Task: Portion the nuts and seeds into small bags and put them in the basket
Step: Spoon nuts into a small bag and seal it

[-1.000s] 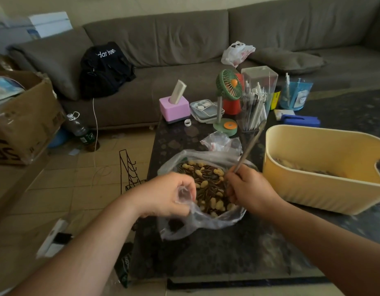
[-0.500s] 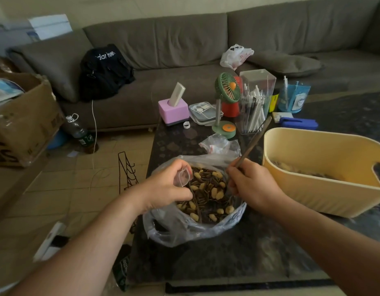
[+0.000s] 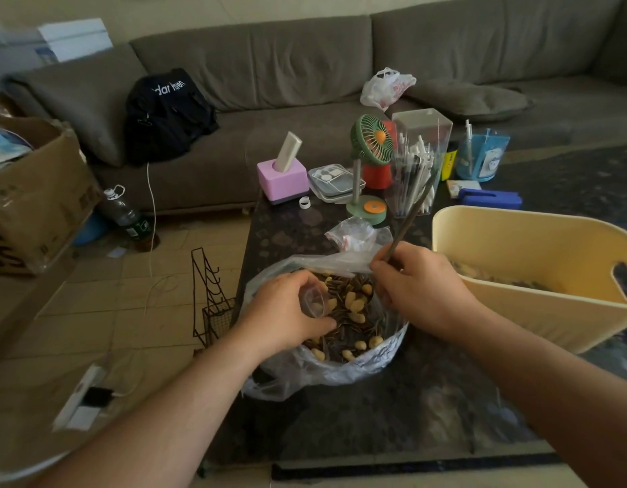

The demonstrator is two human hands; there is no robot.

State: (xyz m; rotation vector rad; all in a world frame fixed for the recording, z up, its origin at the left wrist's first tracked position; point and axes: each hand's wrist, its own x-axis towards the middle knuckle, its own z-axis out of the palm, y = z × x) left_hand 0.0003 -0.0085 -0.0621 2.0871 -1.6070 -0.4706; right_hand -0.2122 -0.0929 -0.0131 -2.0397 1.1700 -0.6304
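Note:
A large clear plastic bag (image 3: 340, 371) sits open on the dark table, filled with dark seeds and pale nuts (image 3: 354, 311). My left hand (image 3: 284, 311) holds a small clear bag (image 3: 314, 302) with its mouth open just above the mix. My right hand (image 3: 421, 294) grips the long handle of a spoon (image 3: 410, 220) that slants up to the right; its bowl is hidden in the big bag behind my hand. The yellow basket (image 3: 516, 311) stands to the right with some filled bags at its bottom. More empty small bags (image 3: 358, 236) lie behind the big bag.
Behind the bags stand a green desk fan (image 3: 370, 163), a clear pen holder (image 3: 417, 163), a pink box (image 3: 284, 179), a blue stapler (image 3: 490, 199) and a blue cup (image 3: 481, 156). A wire rack (image 3: 211, 301) leans at the table's left side; a cardboard box (image 3: 34, 195) sits on the left.
My left hand lifted the small bag from the near edge of the big bag to over the mix. My right hand tilted the spoon handle more upright.

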